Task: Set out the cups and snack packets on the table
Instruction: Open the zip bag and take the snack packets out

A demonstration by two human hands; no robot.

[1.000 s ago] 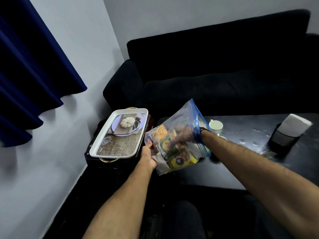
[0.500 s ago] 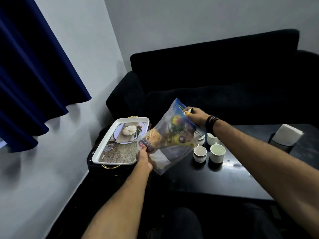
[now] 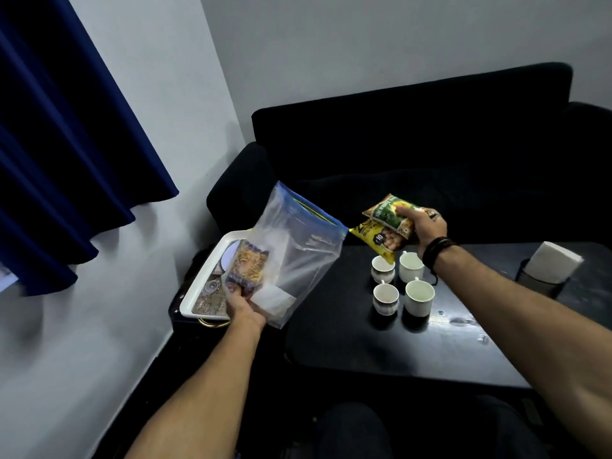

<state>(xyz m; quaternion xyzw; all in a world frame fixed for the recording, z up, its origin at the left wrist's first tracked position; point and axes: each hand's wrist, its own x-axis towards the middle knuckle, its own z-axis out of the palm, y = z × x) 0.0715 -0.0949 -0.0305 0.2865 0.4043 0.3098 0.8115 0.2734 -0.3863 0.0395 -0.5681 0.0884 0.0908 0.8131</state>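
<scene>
While we hold the clear zip bag [image 3: 298, 260] up by its lower corner in our left hand [image 3: 246, 308], its long axis tilts from that corner up and to the right, the blue-edged mouth gaping toward the sofa [image 3: 430, 144]. One packet [image 3: 246, 265] stands roughly upright inside it, low on the left side, with a white slip beside it near the bottom — the rest of the bag looks hollow. Our right hand [image 3: 422, 228] is clenched around two snack packets in the air above the table [image 3: 430, 342]: a green packet [image 3: 389, 213] on top and a yellow packet [image 3: 381, 241] beneath, both lying slantwise, their lower ends pointing down toward the cups. Four white cups [image 3: 400, 284] stand upright in a tight square on the dark table, directly under that hand. A white tray [image 3: 205, 276] sits on a low stand behind the bag, partly hidden by it; a napkin holder [image 3: 549, 268] stands at the table's far right.
</scene>
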